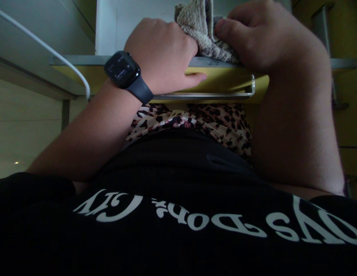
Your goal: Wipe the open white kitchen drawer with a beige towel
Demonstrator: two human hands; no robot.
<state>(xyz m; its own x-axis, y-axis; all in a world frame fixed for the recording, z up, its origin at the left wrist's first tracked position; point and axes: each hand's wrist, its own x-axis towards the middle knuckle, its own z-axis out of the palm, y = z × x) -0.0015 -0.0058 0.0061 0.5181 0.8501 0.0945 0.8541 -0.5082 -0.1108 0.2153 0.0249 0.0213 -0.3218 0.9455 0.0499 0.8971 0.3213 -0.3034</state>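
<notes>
Apparently unfinished, drawer (224,81) standing open | right hand (260,38) pinching terry cloth (194,23) at front edge (207,62) | left hand (163,55) touching cloth, can't tell grip

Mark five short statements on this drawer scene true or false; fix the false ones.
1. The right hand holds a cloth. True.
2. The watch is on the right wrist. False: it is on the left wrist.
3. The drawer is fully closed. False: it stands open, its white inside showing.
4. The left hand is over the drawer's front edge. True.
5. The shirt is plain white. False: it is black.
</notes>
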